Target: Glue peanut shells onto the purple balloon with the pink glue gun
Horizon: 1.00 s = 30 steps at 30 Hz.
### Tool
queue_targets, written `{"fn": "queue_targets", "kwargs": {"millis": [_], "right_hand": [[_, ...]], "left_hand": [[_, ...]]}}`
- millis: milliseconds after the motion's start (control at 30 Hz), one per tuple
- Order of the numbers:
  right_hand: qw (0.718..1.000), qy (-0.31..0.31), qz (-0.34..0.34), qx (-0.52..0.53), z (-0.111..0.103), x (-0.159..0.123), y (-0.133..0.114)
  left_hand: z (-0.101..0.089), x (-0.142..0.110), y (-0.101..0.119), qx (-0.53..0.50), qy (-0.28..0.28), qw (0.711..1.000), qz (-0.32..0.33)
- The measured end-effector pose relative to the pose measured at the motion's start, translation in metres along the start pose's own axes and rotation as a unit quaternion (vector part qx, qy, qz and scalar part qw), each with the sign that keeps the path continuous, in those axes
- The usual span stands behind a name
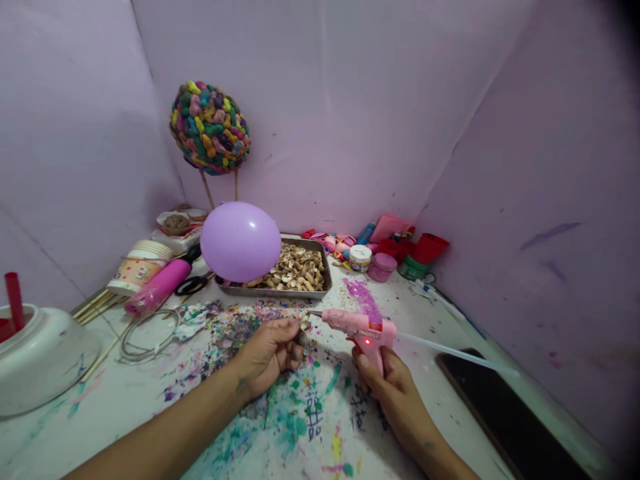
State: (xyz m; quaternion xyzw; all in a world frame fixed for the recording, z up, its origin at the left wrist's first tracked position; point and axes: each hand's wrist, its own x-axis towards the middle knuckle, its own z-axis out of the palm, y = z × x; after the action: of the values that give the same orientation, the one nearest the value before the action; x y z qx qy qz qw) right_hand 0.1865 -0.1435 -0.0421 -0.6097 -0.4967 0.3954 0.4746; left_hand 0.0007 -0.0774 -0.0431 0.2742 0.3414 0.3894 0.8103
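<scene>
My left hand (277, 353) pinches a small peanut shell (305, 321) between thumb and fingers. Closed around the handle of a pink hot glue gun (357, 325) is my right hand (387, 383). The gun's nozzle points left and is at the shell; whether they touch I cannot tell. A red light glows on its side, and a clear glue stick (450, 351) sticks out of its back. Beyond my left hand, a purple balloon (241, 241) sits at a metal tray (327, 283) heaped with peanut shells (300, 267).
A colourful shell-covered ball (210, 129) stands on sticks at the back left. Paper cups (140, 267), a pink bottle (159, 287), scissors (194, 285) and coiled wire (150, 337) lie left. Paint jars (383, 267) stand back right, a phone (505, 407) front right, a white pot (45, 360) far left.
</scene>
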Motion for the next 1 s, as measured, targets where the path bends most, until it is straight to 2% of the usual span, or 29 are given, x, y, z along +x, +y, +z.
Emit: {"fn": "queue_targets", "kwargs": {"millis": [567, 767, 1000], "right_hand": [[0.999, 0.024, -0.028, -0.017, -0.0013, 0.0017, 0.0036], [0.998, -0.026, -0.044, -0.021, -0.0015, 0.0011, 0.0047], [0.998, -0.040, -0.048, -0.010, -0.0022, -0.0015, 0.0024]], "left_hand": [[0.0001, -0.0003, 0.0001, -0.008, 0.001, 1.000, 0.020], [0.0006, -0.0002, 0.0001, 0.004, 0.004, 1.000, 0.022], [0.0018, 0.0022, 0.0009, 0.031, 0.011, 0.999, 0.033]]}}
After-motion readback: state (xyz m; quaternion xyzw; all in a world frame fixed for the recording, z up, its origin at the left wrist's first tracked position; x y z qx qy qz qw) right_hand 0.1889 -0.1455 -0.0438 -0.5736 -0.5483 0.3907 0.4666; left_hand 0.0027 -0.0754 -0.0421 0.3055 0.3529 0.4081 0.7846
